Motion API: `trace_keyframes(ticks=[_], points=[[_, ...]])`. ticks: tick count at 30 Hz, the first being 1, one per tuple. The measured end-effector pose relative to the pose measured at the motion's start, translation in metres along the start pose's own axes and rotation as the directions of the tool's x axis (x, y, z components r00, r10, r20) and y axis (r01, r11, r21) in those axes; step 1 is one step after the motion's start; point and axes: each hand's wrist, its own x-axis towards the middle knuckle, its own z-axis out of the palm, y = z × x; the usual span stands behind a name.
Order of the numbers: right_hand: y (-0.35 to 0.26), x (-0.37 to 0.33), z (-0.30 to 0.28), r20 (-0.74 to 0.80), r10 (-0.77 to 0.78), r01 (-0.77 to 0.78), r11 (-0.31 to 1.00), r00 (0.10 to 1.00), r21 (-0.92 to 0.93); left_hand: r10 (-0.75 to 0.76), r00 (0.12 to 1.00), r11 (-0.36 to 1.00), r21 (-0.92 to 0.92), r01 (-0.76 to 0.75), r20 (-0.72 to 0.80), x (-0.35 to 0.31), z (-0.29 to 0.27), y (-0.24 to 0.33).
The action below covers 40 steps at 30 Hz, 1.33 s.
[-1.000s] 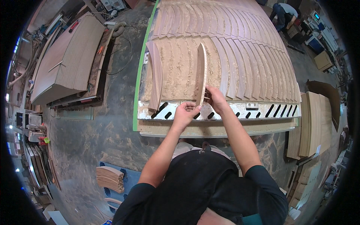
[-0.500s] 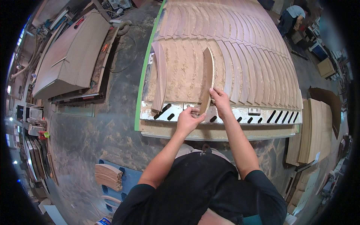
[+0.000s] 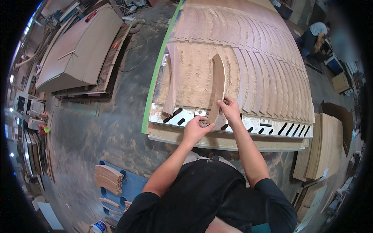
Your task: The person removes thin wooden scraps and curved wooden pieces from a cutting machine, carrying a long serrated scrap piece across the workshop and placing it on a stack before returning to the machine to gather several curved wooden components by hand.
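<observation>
Both my hands hold one long curved wooden strip (image 3: 217, 83) at its near end, over a large curved form (image 3: 248, 50) covered with overlapping wooden strips. My left hand (image 3: 196, 129) pinches the strip's bottom tip just above the white slotted rail (image 3: 268, 130). My right hand (image 3: 230, 109) grips the strip's right edge a little higher. The strip lies lengthwise on a bare rough patch of the form. A second loose strip (image 3: 173, 83) rests to the left on the same patch.
A green-edged border (image 3: 157, 73) runs down the form's left side. Curved wooden pieces (image 3: 108, 178) lie on a blue stand at my lower left. Wood panels (image 3: 322, 147) lean at the right. A big curved panel (image 3: 77, 50) sits at the upper left. Another person (image 3: 314, 35) crouches far right.
The strip has been lowered from a raised, tilted hold to lie flatter on the form. Both hands have stayed at its near end, my left hand sliding to its tip.
</observation>
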Motion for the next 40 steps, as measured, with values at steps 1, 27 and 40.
trace_keyframes(ticks=[1, 27, 40], points=[[0.002, 0.001, 0.004, 0.003, -0.023, 0.023, 0.999, 1.000, 0.027, 0.015, 1.000, 0.999, 0.041, -0.014, -0.015, -0.002, -0.005, 0.005], [-0.013, 0.056, 0.195, 0.184, 0.062, -0.070, 0.997, 0.981, 0.038, 0.258, 0.912, 0.889, 0.449, -0.094, -0.320, 0.020, -0.159, 0.012], [0.032, 0.073, 0.216, 0.121, -0.050, 0.045, 0.998, 0.991, 0.043, -0.047, 0.999, 0.897, -0.440, 0.046, 0.007, 0.218, -0.138, -0.071]])
